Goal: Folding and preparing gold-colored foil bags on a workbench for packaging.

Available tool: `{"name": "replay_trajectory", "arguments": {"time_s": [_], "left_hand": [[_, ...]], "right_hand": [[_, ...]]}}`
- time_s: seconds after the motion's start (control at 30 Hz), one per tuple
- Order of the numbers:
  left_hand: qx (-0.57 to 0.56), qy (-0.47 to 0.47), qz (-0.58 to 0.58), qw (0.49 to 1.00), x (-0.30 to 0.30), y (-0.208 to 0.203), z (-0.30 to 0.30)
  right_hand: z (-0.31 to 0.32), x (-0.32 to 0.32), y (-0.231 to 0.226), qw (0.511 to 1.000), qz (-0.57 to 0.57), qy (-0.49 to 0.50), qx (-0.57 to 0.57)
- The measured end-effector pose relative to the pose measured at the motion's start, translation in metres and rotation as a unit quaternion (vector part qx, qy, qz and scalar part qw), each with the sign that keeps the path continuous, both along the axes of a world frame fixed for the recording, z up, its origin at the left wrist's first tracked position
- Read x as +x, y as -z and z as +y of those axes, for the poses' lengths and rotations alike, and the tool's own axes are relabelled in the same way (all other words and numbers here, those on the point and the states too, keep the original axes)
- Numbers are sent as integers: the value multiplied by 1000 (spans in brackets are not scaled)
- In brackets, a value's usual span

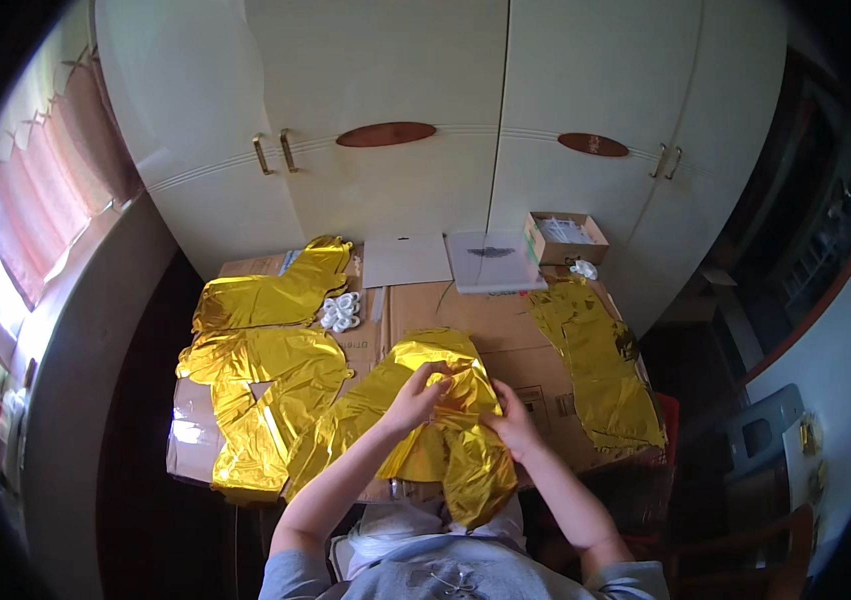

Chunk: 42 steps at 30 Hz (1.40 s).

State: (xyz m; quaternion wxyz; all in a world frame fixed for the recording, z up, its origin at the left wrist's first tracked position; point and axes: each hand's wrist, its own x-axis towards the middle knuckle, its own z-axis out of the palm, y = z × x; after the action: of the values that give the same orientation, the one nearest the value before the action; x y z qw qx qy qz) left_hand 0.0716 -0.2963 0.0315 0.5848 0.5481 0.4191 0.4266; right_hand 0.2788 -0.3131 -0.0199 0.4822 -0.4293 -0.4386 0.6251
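A flat gold foil balloon point(431, 350) lies at the front middle of the cardboard-covered table, one end drooping over the near edge toward my lap. My left hand point(420, 398) is closed on its upper part, thumb and fingers bunching the foil. From the other side my right hand point(514, 422) grips the same balloon by its right edge, the fingers partly hidden behind the foil. Anything small between the fingertips is too hard to make out. More flat gold foil balloons point(271, 362) lie to the left, and another gold foil balloon point(594, 365) is spread out at the right.
Several small white rolls point(342, 312) sit beside the left balloons. At the back are a grey flat sheet point(406, 261), a translucent plastic sheet point(496, 262) and an open cardboard box point(568, 238) of white pieces. Cream cabinets point(386, 80) stand behind the table point(506, 340).
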Motion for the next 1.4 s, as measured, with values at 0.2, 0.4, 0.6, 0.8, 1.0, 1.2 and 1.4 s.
{"name": "replay_trajectory", "arguments": {"time_s": [0.2,0.4,0.6,0.8,1.0,1.2,1.4], "left_hand": [[285,75,573,765,-30,20,16],[226,4,646,729,-19,40,1],[172,11,654,737,-4,26,-18],[139,13,683,717,-23,17,-18],[195,23,648,736,-26,14,-2],[316,83,606,725,30,2,35],[376,211,554,712,121,10,59]], "right_hand": [[67,63,37,918,-356,13,172],[65,52,-12,725,-584,17,365],[45,33,-3,654,-670,-131,325],[51,53,-22,683,-651,-91,319],[40,178,-30,684,-679,23,266],[5,225,-8,742,-625,-8,241],[9,229,16,740,-614,42,272]]}}
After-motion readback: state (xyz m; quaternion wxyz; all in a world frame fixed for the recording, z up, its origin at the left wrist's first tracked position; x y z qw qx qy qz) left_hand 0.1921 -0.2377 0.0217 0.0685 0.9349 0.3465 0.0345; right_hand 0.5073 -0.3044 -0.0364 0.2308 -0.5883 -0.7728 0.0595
